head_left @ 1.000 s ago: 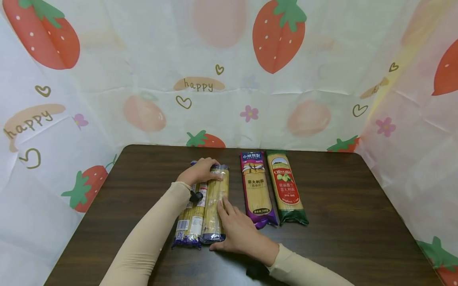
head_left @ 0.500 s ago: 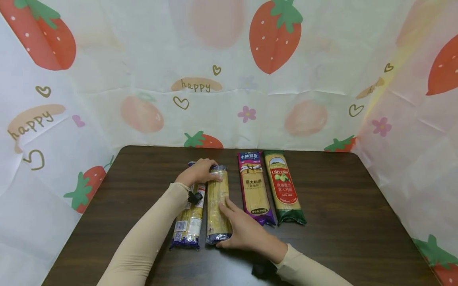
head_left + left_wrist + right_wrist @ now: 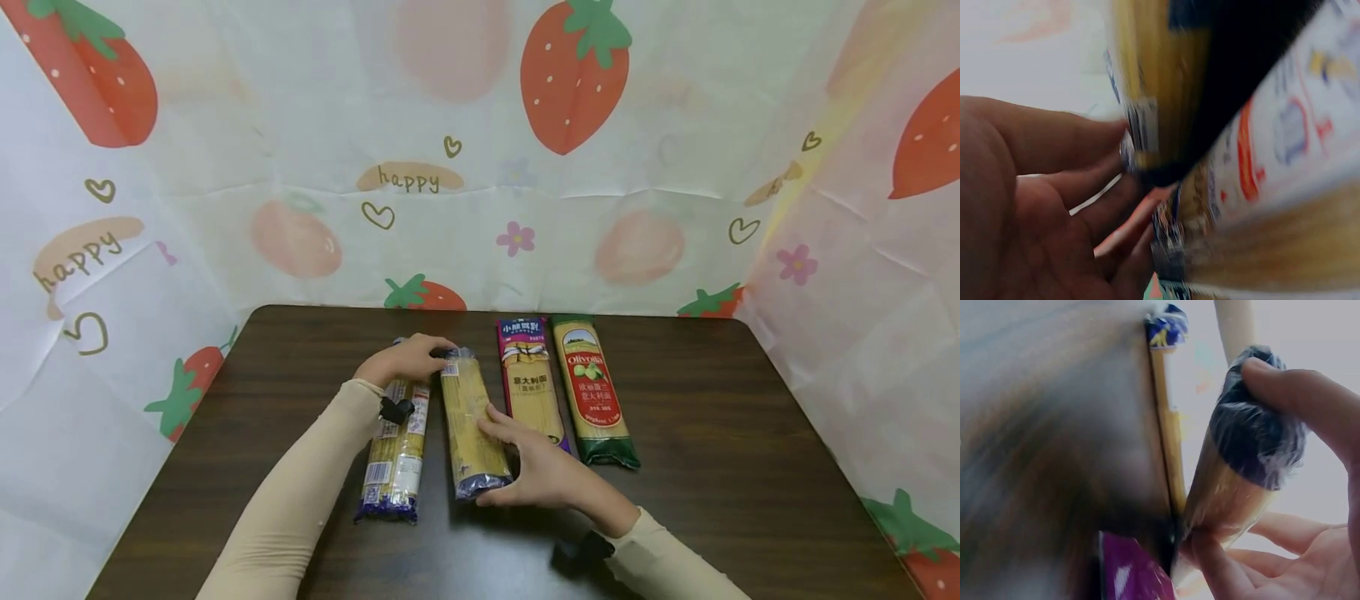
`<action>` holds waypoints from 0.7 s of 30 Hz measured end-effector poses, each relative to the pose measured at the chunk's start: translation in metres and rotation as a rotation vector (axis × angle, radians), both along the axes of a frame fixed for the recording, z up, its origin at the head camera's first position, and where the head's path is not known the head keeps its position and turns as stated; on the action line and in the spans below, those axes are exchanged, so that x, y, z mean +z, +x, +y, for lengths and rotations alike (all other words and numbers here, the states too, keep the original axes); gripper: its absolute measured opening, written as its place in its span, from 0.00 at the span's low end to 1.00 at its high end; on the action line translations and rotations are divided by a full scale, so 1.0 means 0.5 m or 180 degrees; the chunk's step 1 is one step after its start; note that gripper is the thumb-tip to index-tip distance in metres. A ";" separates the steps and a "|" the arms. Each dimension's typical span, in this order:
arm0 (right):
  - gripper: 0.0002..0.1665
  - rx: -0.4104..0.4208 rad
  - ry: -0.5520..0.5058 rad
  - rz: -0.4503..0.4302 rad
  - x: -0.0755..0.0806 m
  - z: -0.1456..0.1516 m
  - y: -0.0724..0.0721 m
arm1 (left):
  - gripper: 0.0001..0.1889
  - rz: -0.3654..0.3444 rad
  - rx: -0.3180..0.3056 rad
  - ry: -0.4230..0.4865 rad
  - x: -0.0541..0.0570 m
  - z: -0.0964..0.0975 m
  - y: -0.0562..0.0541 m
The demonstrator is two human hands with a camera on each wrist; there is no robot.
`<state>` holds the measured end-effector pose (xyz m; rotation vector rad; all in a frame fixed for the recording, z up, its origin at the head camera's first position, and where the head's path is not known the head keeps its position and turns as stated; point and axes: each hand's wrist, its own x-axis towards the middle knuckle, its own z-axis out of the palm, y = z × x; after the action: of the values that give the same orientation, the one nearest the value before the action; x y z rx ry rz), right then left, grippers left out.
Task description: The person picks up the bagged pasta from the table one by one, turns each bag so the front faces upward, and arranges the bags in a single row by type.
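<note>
A clear-wrapped pack of spaghetti with dark blue ends is held between both hands, slanting, its near end swung right. My right hand grips the near end; in the right wrist view the thumb lies on the blue wrapper and the fingers curl round the side. At the far end my left hand pinches the corner by the barcode, its thumb against the edge in the left wrist view. Below that hand lies a second blue-ended spaghetti pack, its upper part partly hidden by the hand.
To the right lie a purple pasta pack, its lower corner covered by the right hand, and a green-and-red spaghetti pack. All rest on a dark wooden table, with a strawberry-print sheet around its back and sides.
The held spaghetti pack has moved right, away from the left-hand pack, and its near end has swung further right with the right hand. The left hand has shifted slightly left.
</note>
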<state>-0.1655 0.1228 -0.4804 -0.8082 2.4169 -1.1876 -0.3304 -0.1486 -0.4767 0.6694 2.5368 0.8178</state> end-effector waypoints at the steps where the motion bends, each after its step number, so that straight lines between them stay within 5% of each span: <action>1: 0.64 -0.0006 -0.0079 -0.0048 0.001 0.005 -0.001 | 0.27 -0.0044 -0.0017 0.0038 -0.001 -0.003 0.000; 10: 0.59 0.0019 -0.0548 -0.0326 0.003 0.030 -0.009 | 0.32 0.0293 -0.0270 -0.0047 -0.017 -0.007 -0.006; 21: 0.55 0.0072 -0.1004 -0.0497 0.007 0.041 -0.008 | 0.29 0.0309 0.0100 0.0258 -0.021 -0.006 -0.001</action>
<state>-0.1693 0.1431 -0.4771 -0.7938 2.1202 -1.5853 -0.3308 -0.1514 -0.4874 0.7125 2.6188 0.9242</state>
